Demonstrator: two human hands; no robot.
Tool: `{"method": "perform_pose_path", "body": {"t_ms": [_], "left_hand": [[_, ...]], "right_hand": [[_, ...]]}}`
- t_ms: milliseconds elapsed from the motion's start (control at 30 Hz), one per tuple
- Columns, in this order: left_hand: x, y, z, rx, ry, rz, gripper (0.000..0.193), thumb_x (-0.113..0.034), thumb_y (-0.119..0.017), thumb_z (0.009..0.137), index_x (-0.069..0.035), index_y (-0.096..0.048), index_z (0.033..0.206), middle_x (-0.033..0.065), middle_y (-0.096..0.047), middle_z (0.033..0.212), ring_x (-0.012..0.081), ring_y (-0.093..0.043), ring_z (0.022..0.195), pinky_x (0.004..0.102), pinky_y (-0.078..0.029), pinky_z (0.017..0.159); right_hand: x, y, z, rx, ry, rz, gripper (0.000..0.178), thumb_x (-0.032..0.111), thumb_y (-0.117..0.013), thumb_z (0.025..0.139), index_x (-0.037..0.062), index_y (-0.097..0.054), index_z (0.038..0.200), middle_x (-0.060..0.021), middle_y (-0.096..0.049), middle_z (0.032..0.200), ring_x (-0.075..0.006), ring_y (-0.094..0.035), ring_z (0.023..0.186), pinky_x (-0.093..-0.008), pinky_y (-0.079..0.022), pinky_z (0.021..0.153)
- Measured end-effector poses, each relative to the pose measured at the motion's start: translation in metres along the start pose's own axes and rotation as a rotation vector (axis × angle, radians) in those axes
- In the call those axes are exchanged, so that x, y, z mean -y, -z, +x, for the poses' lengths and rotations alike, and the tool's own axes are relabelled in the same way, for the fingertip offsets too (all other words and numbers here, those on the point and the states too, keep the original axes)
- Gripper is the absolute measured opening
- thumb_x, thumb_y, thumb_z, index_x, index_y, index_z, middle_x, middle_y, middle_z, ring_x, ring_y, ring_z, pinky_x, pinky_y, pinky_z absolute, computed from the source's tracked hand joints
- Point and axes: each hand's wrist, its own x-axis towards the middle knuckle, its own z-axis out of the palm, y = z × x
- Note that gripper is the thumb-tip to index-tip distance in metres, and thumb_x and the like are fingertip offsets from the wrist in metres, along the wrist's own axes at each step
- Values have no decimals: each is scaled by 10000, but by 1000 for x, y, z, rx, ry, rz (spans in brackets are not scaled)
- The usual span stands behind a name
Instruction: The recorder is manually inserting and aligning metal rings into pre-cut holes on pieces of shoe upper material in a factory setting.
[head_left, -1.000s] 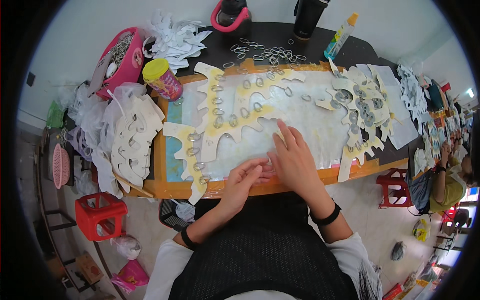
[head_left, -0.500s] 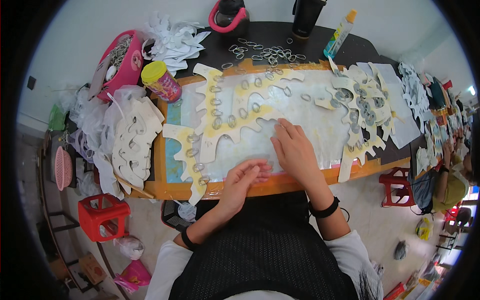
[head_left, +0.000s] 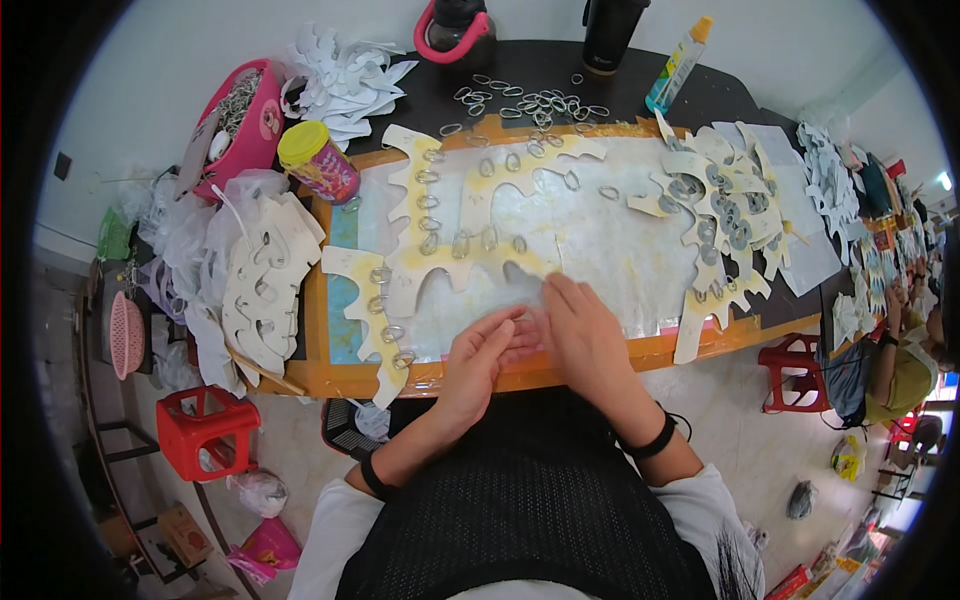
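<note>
Pink-handled jug (head_left: pixel 472 45): is standing on the counter (head_left: pixel 700 98).
Black tumbler (head_left: pixel 610 38): is standing right of the jug.
Left-hand red stool (head_left: pixel 202 432): is standing on the floor (head_left: pixel 300 440).

It appears a small craft workshop: loose metal rings (head_left: pixel 548 104) lie along the far edge of the surface (head_left: pixel 715 90), scalloped pieces (head_left: pixel 752 183) heap near its right edge, and a co-worker (head_left: pixel 888 395) shows beyond.

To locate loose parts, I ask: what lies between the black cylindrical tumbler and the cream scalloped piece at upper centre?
Loose silver oval rings on the black tabletop, then orange tape, in the head view.
</note>
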Motion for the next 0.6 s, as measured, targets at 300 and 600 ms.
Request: {"method": "perform_pose_path", "body": {"t_ms": [300, 600], "left_hand": [[20, 3, -3, -208, -125, 121, 210, -105, -625, 934, 21, -605, 1100, 45, -652, 920, 77, -607, 782, 226, -523, 732], [6, -3, -22, -308, -64, 61, 173, -47, -625, 919, 30, -634, 1074, 31, -651, 954, 61, -600, 825, 217, -503, 750]], "right_hand": [[35, 42, -33, 120, 162, 221, 244, 144, -669, 821, -26, -590, 977, -134, -559, 1020, -281, -576, 790, -375, -487, 681], [17, 17, -13, -47, -491, 919, 184, 55, -639, 878, -18, -597, 1041, -100, -659, 1016, -147, -662, 801, -269, -527, 704]]}}
